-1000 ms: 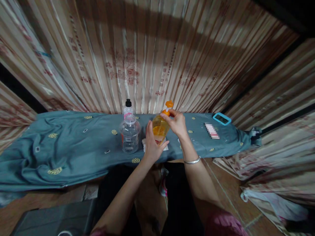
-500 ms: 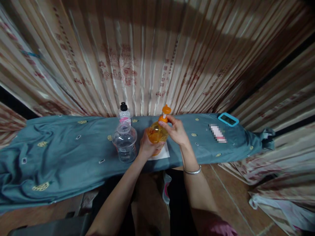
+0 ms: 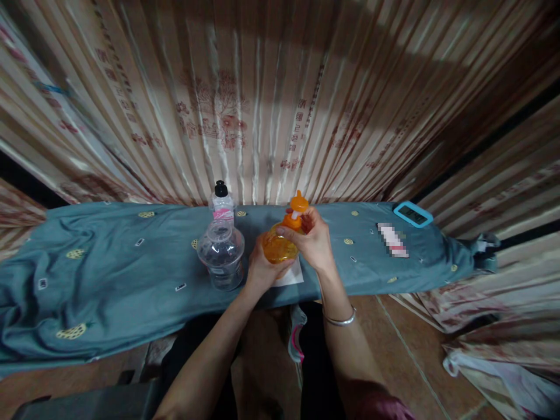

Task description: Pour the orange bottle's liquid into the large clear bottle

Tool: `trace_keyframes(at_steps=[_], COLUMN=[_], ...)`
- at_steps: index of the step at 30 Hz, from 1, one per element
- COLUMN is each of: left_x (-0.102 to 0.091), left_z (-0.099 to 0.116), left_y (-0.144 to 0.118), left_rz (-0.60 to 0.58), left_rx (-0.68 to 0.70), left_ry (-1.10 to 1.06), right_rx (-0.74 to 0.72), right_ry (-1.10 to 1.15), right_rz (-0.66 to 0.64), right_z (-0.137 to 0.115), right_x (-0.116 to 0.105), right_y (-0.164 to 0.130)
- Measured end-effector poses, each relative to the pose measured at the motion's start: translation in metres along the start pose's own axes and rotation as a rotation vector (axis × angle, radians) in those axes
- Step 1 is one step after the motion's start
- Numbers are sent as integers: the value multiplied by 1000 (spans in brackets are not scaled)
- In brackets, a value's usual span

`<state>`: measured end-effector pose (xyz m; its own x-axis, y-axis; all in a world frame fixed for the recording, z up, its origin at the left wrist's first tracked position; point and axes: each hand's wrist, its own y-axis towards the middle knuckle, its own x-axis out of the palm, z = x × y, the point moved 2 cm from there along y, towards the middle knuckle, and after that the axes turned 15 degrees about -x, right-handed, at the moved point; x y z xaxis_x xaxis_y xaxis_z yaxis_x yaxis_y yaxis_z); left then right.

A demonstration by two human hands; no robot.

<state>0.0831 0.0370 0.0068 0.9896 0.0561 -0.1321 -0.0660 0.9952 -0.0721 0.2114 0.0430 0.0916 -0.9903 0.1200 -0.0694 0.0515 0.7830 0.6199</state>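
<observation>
An amber pump bottle (image 3: 280, 249) stands tilted slightly between my hands, topped by an orange pump head (image 3: 299, 203). My left hand (image 3: 261, 268) is wrapped round the lower body of this bottle from the left. At its neck, my right hand (image 3: 314, 238) has its thumb and fingers closed round the orange pump collar (image 3: 292, 221). Part of a white sheet (image 3: 292, 276) shows beneath the bottle. To the left of my left hand is a clear, wide-shouldered plastic bottle (image 3: 222, 256) without a cap. Behind that one rises a clear bottle with a black cap (image 3: 221, 189) and a pink label.
A blue-framed digital clock (image 3: 413, 214) lies at the right end of the cloth-covered surface (image 3: 131, 262). In front of it is a blurred-out pink and white item (image 3: 392, 240). A pleated curtain (image 3: 262, 105) hangs directly behind.
My right hand has turned round the bottle's neck, and the pump head now points another way and leans. The view has shifted a little. My left hand keeps its hold.
</observation>
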Motion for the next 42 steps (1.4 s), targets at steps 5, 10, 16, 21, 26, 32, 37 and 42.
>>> trace_keyframes(at_steps=[5,10,16,21,26,32,37,42], left_x=[-1,0,1,1,2,1,1,1], left_z=[0,-2,-2,-4,-5,-3,-2,-3], left_y=[-1,-1,-1,0,0,0,-1,0], left_rz=[-3,7,12,11,20,6,9,-8], left_rx=[-14,-13,17,16,6,36,5,43], left_ry=[-6,-5,-8,-17,-18,-26,-25,-49], right_rx=[13,21,45,27,39,33,23,40], right_ry=[27,8,-32,17,-36,13,-36,-11], right_rz=[-89,-54,-57,-108,23,-132,-6,-104], right_z=[-11,-12,-12,-19,-10,-18,-10,-12], right_x=[-2,-2,-5,-5,-3,-7,-3,-7], right_y=[3,3,2,4,1,4,0,1])
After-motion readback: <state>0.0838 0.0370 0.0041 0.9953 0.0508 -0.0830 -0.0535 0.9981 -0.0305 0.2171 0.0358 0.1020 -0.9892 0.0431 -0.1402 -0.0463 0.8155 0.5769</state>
